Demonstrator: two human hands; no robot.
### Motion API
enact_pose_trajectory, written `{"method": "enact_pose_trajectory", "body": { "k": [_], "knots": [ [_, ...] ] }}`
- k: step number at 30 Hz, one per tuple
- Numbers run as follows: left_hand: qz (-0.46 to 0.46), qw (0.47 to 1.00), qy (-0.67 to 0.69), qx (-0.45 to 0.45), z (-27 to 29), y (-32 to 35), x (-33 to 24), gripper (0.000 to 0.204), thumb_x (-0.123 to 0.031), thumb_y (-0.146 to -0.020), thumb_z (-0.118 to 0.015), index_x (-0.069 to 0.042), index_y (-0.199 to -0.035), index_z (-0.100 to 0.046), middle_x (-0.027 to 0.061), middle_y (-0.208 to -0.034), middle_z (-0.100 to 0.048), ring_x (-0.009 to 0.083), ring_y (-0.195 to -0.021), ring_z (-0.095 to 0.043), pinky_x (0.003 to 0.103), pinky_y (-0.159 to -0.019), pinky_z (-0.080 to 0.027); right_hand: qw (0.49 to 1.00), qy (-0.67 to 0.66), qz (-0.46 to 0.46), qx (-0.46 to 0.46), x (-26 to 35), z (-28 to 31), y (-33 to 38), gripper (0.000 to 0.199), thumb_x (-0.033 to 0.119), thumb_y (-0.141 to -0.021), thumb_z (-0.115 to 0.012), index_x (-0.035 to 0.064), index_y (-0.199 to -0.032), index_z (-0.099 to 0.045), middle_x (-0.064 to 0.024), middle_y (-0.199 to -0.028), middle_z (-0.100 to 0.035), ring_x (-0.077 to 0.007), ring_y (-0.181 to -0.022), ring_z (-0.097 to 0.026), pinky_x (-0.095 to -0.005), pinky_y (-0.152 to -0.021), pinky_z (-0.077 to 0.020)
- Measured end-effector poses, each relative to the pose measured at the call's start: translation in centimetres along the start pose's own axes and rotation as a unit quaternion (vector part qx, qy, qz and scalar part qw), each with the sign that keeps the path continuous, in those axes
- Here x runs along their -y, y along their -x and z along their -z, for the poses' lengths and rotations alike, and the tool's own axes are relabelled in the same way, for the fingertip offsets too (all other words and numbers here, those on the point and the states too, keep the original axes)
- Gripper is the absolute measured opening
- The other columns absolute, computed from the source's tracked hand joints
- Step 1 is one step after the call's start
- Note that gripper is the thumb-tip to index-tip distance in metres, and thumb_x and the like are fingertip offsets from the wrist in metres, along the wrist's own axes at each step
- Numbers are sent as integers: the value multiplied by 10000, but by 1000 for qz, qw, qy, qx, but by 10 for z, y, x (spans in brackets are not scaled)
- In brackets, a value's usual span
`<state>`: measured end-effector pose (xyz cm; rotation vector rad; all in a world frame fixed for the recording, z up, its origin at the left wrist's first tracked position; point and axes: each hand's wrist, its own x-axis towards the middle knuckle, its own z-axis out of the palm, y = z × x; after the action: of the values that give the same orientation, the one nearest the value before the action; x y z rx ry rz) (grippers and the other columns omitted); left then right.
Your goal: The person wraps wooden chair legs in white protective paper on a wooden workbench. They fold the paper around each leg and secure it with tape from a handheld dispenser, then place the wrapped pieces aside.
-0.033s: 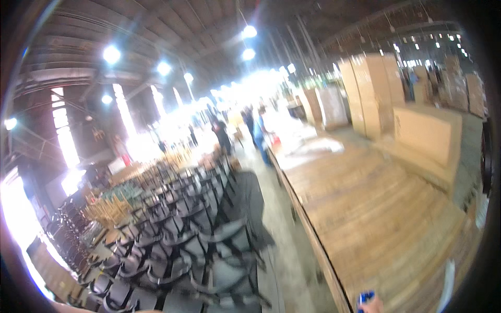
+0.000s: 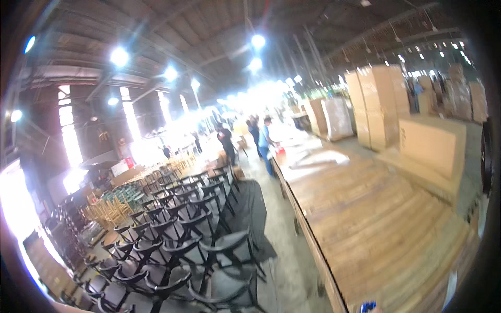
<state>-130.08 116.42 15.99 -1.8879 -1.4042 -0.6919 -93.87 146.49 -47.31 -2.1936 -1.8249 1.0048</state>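
Small blue-and-white object (image 2: 368, 306) appears just inside the left edge of the long brown wood-plank worktop (image 2: 386, 224), beside the mostly cropped right hand (image 2: 376, 310), whose grip cannot be told.

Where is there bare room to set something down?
Mainly the table, between the white material at its far end and the blue item at the picture's lower edge. The floor strip between table and dark mat is also bare. It is crowded on the left, among rows of black chairs.
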Motion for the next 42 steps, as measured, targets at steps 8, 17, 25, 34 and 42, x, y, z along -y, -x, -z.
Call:
{"method": "enact_pose_trajectory", "body": {
  "k": [8,17,25,34,42],
  "knots": [
    [4,999,24,-40,-157,-61,224,231,-235,-936,-643,-151,-1139,-571,39,-964,-560,189,-793,-556,326,-674,-445,999,23,-22,-39,171,20,-123,916,424,-529,-921,50,-1300,-597,-188,-1163,-710,-330,-1144,-661,-433,-1009,-506],
    [-108,971,125,-173,-388,-134,409,192,-225,-928,-649,-109,-1074,-604,52,-936,-574,189,-787,-559,325,-682,-462,982,-5,-137,-127,192,-10,-162,970,434,-492,-924,20,-1306,-597,-204,-1160,-705,-351,-1120,-667,-440,-988,-519],
    [308,846,379,-213,-661,-102,503,176,-216,-920,-655,-71,-1017,-634,64,-912,-586,189,-782,-561,325,-690,-477,973,-108,-167,-118,250,-25,-233,987,443,-496,-923,35,-1329,-585,-208,-1173,-700,-383,-1107,-667,-451,-979,-528],
    [350,525,475,614,-991,229,581,737,-561,-952,-605,-13,-1438,-523,213,-1405,-589,328,-1295,-577,411,-1067,-469,984,31,-127,-124,556,-87,-456,871,426,-501,-912,99,-1258,-630,-181,-1088,-729,-381,-1025,-695,-471,-925,-551],
    [420,576,442,545,-1124,194,778,625,-454,-943,-625,-2,-1372,-579,201,-1333,-643,340,-1229,-624,399,-1039,-488,987,48,-88,-122,791,-141,-668,744,429,-545,-880,129,-1183,-640,-163,-1070,-740,-366,-1016,-705,-463,-921,-551]
  ]
}}
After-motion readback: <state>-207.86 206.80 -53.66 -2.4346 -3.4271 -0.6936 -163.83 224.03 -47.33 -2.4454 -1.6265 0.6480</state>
